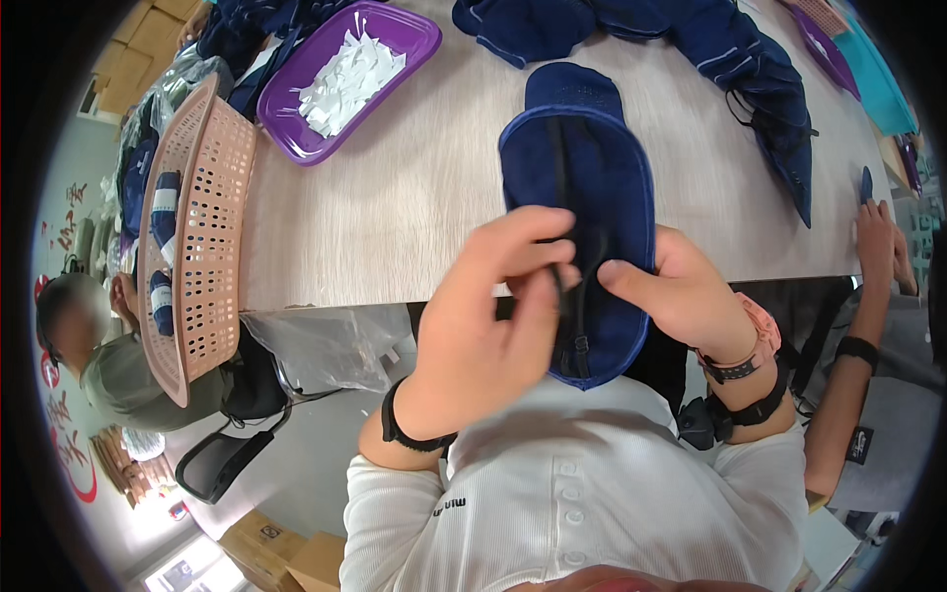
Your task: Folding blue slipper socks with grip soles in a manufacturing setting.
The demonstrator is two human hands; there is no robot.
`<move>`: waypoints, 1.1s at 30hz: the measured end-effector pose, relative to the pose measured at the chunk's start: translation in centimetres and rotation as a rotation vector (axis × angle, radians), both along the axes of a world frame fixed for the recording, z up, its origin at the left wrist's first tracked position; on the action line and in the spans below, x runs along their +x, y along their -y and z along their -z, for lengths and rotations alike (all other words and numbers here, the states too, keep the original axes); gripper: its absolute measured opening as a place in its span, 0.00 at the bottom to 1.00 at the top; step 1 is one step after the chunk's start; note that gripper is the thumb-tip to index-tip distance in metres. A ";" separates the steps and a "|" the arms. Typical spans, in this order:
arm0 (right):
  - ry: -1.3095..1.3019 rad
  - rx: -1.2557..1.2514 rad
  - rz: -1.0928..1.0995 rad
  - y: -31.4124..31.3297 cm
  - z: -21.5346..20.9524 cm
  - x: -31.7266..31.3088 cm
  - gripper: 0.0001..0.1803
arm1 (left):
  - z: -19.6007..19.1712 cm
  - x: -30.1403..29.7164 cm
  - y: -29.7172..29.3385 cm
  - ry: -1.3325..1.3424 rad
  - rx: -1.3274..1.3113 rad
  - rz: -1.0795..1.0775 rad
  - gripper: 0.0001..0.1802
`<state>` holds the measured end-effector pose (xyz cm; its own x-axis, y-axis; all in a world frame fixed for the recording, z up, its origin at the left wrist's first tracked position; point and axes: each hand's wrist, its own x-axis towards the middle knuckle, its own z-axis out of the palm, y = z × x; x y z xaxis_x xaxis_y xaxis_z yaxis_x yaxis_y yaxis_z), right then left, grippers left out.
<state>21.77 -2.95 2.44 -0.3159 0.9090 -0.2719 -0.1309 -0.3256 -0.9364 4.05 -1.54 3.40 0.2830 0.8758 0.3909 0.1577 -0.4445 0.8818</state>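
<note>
A navy cap (528, 168), flattened with its brim at the far end, reaches from the tabletop to over the near edge. Blue piping runs round its rim, and a dark strap lies down the middle with a small buckle near the bottom. My right hand (695, 301) grips the cap's right edge, thumb on top and fingers underneath. Over the cap's left side, my left hand (493, 316) is bent, its fingertips pinched on a thin dark cord (559, 286). Slight blur hides exactly how the cord sits in those fingers.
A purple tray (422, 35) of white slips stands at the far left. Beside it, a pink perforated basket (225, 197) holds blue rolled items. More navy caps (720, 49) lie along the far side. Other people sit to the left and right; a co-worker's hand (876, 232) rests at the right.
</note>
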 end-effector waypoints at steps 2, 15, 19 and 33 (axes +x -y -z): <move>0.032 -0.004 -0.038 0.0 -0.3 -0.2 0.13 | -0.6 0.4 -0.6 -0.066 0.068 -0.013 0.14; -0.111 -0.065 -0.007 0.3 -0.7 0.5 0.16 | 0.1 -0.9 -1.4 0.120 0.058 -0.394 0.08; -0.142 -0.084 -0.002 0.1 -0.7 0.8 0.16 | 1.3 -1.7 -1.0 0.280 -0.068 -0.225 0.10; 0.411 0.291 0.078 0.0 -1.5 0.0 0.17 | 1.5 -1.1 0.3 0.532 -0.852 0.440 0.29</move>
